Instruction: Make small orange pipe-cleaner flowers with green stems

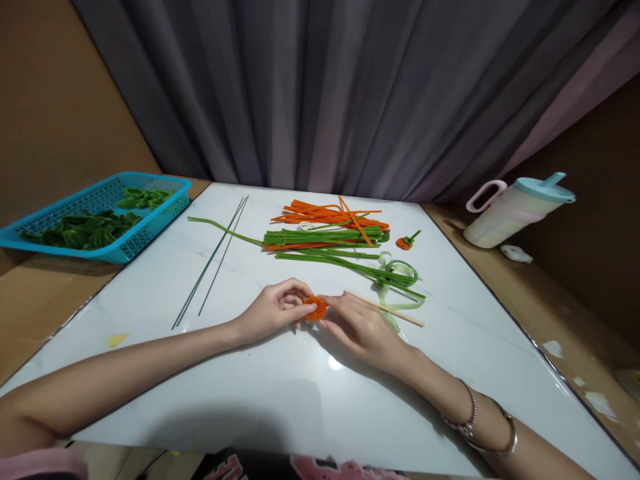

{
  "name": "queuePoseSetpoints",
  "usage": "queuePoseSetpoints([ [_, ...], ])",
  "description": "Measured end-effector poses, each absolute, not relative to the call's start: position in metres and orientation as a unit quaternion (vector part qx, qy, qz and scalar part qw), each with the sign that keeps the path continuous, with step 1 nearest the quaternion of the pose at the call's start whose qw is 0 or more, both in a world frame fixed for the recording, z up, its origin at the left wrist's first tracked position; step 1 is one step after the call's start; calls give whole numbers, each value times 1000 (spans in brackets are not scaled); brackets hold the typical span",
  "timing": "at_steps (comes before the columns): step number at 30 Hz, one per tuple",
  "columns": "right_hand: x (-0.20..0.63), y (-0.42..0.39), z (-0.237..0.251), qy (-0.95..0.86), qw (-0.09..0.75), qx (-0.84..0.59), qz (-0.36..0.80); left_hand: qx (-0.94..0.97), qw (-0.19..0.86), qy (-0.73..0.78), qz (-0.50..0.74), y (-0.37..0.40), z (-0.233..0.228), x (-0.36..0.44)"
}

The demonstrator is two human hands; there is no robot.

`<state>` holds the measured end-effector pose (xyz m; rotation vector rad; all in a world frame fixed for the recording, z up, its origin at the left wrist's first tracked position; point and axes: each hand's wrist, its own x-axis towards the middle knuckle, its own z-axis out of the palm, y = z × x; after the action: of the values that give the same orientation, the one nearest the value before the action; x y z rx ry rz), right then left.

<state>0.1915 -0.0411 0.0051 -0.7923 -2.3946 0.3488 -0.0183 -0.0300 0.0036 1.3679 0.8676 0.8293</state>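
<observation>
Both hands' grip pinches orange coil (316,308) beside stick (384,309).

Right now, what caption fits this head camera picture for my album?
Both hands, left hand and right hand, pinch a fuzzy orange ball beside green stems.

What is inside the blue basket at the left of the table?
The blue basket holds green looped pipe-cleaner pieces, piled in its middle and far corner. Whatever lies beneath that pile, and the floor behind its near wall, is covered.
</observation>
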Motion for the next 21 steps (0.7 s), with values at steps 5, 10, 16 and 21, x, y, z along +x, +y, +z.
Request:
queuePoseSetpoints([
  [5, 188, -42, 2, -890, 315, -323, 61, 554, 583, 421, 420, -34, 1, -13],
  [10, 179, -43, -3, -887, 315, -336, -19, 570, 550, 426, 437, -38, -3, -10],
  [16, 176, -43, -1, -897, 292, -327, -60, 640, 492, 420, 414, -39, -5, -11],
  [21, 177, -43, 0, -906, 271, -314, -87, 678, 434, 436, 403, -40, -2, -11],
])
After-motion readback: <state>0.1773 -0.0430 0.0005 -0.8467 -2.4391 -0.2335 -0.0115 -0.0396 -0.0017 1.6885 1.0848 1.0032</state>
